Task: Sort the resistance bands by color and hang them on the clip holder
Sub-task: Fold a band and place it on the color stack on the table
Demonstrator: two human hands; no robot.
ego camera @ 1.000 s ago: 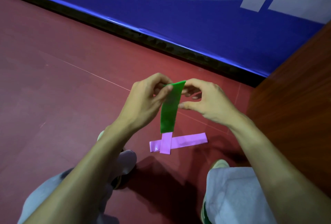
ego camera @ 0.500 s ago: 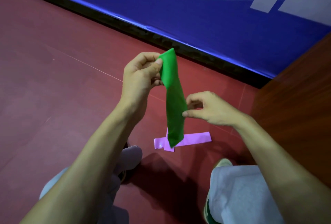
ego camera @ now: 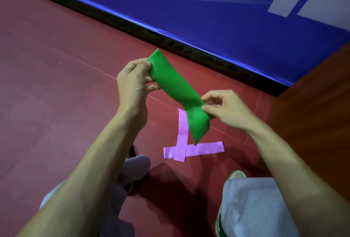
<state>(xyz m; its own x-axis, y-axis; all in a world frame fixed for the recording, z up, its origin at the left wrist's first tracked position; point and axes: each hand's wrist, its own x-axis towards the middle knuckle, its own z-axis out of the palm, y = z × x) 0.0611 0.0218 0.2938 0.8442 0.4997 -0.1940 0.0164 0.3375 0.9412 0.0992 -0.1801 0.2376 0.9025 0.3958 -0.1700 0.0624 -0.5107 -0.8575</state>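
Grey trousers (ego camera: pixel 255 208): nearest, at 5 and 7 o'clock of the view, over the person's bent knees.
Shoes: a pale toe (ego camera: pixel 236 174) shows past the right knee at 5 o'clock; a dark one (ego camera: pixel 132 187) shows beside the left knee at 7 o'clock.
Pink bands: two lie on the floor at 6 o'clock from the hands. The flat pink band (ego camera: pixel 206 148) runs from 9 to 3 o'clock, and the upright pink band (ego camera: pixel 181 134) crosses over its left end, pointing to 12 o'clock.
Right hand (ego camera: pixel 227 109): thumb and forefinger pinch the lower part of the green band.
Green band (ego camera: pixel 176 87): held in the air between both hands, slanting from 11 to 5 o'clock with a slight twist. Its free tip overlaps the flat pink band in the view; contact cannot be told.
Left hand (ego camera: pixel 132 85): fingers curled, pinching the band's upper end.
Red floor (ego camera: pixel 56 104): under everything, with thin pale lines.
Wooden panel (ego camera: pixel 312 113): at 3 o'clock.
Blue padding (ego camera: pixel 208 18): farthest, from 10 to 2 o'clock, above a black base strip (ego camera: pixel 170 41).
Change: half a second ago the band hung almost straight down from the left hand, with the right hand only touching its middle; now the right hand grips it and pulls it aslant, uncovering the upright pink band.
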